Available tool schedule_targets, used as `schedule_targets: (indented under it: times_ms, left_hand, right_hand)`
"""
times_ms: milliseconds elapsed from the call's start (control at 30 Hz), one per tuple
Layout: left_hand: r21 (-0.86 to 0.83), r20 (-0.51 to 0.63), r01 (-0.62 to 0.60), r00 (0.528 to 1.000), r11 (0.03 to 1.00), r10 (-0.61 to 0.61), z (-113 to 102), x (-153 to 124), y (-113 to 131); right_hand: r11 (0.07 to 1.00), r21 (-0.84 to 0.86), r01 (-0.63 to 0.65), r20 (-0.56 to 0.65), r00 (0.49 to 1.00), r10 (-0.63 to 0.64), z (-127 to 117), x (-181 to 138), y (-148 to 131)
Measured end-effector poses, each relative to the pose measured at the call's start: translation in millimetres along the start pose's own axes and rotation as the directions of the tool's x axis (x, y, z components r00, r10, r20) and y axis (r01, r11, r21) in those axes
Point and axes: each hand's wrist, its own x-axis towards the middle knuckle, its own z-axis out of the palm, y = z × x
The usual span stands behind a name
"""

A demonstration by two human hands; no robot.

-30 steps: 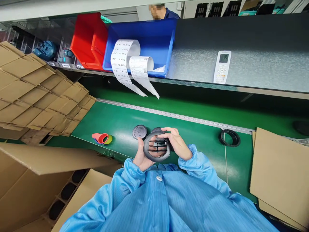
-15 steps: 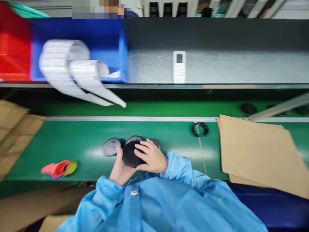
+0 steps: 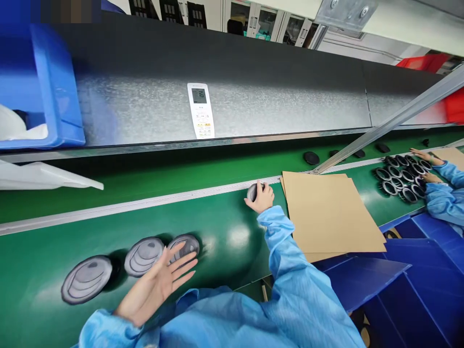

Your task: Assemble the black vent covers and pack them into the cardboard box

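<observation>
Out to the right, my right hand [image 3: 264, 198] has its fingers round a small grey round part [image 3: 252, 192] near the rail; the fingers cover much of it. My left hand [image 3: 159, 282] is open, palm up and fingers spread, holding nothing. Close to its fingertips lies a grey disc with a dark rim [image 3: 184, 245], partly behind the fingers. Left of that are a second grey disc [image 3: 144, 256] and a third grey disc [image 3: 87, 279], flat on the green work surface [image 3: 217, 232].
Cardboard sheets [image 3: 329, 212] lie right of my right hand. A slanted metal post [image 3: 391, 113] rises behind them. A shelf holds a white remote [image 3: 201, 111] and a blue bin [image 3: 60, 92]. Far right, a co-worker's hands [image 3: 431, 178] are by several black rings [image 3: 397, 183].
The view has swung right. My hands, together on a black round part before, are now apart: the left is open, the right has moved right to where a black ring lay beside the cardboard.
</observation>
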Motion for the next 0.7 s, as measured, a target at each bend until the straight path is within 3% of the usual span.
schedule_targets:
  times_ms: [133, 267, 400, 467, 500, 600, 633, 700]
  left_hand:
    - [-0.018, -0.084, 0.047, 0.995, 0.999, -0.048, -30.8, 9.0, 4.2]
    - [-0.031, -0.147, 0.044, 0.988, 0.999, -0.048, -50.1, 9.6, 7.6]
    - [0.003, -0.285, -0.001, 0.959, 1.0, 0.002, -76.8, 8.1, 11.0]
    - [0.103, -0.383, -0.032, 0.921, 0.994, 0.069, -92.4, 12.0, 8.9]
    - [0.189, -0.414, -0.057, 0.901, 0.98, 0.132, -98.5, 15.3, 6.3]
    - [0.542, -0.376, -0.203, 0.809, 0.815, 0.451, -102.3, 28.8, -7.7]
    - [0.658, -0.307, -0.269, 0.757, 0.703, 0.576, -98.2, 34.2, -14.1]
    - [0.796, -0.035, -0.423, 0.683, 0.434, 0.729, -84.6, 46.0, -27.8]
  right_hand:
    - [0.99, -0.142, 0.004, 0.072, 0.997, 0.006, 31.1, 23.0, 50.3]
    - [0.979, -0.194, 0.062, 0.077, 0.996, -0.048, 49.5, 21.1, 54.2]
    - [0.973, -0.216, 0.084, -0.099, 0.989, -0.107, 36.7, 29.9, 44.2]
    - [0.978, -0.21, 0.021, -0.202, 0.977, -0.064, 31.4, 31.6, 42.9]
    - [0.978, -0.206, -0.001, -0.197, 0.98, -0.04, 31.3, 29.5, 44.2]
    - [0.976, -0.214, 0.035, -0.013, 0.999, -0.039, 39.0, 12.3, 53.9]
    - [0.975, -0.215, 0.049, 0.028, 0.999, -0.044, 43.6, 6.0, 56.2]
    - [0.976, -0.202, 0.086, 0.023, 0.996, -0.083, 56.9, -1.2, 49.8]
